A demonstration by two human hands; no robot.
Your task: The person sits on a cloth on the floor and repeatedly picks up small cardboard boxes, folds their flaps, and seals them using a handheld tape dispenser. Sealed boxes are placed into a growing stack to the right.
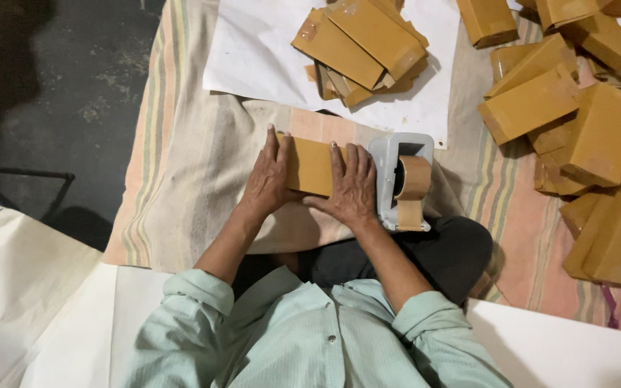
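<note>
Two palms down, left hand [270,178], right hand [351,188], pressing brown box [310,165]

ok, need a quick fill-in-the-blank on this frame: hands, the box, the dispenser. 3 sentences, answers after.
1. Both the left hand and the right hand rest on one brown ____.
2. The grey tape dispenser sits just beside the ____ hand.
3. The small stack of brown boxes beyond the hands lies on a ____ sheet.

Missing words: box; right; white
</note>
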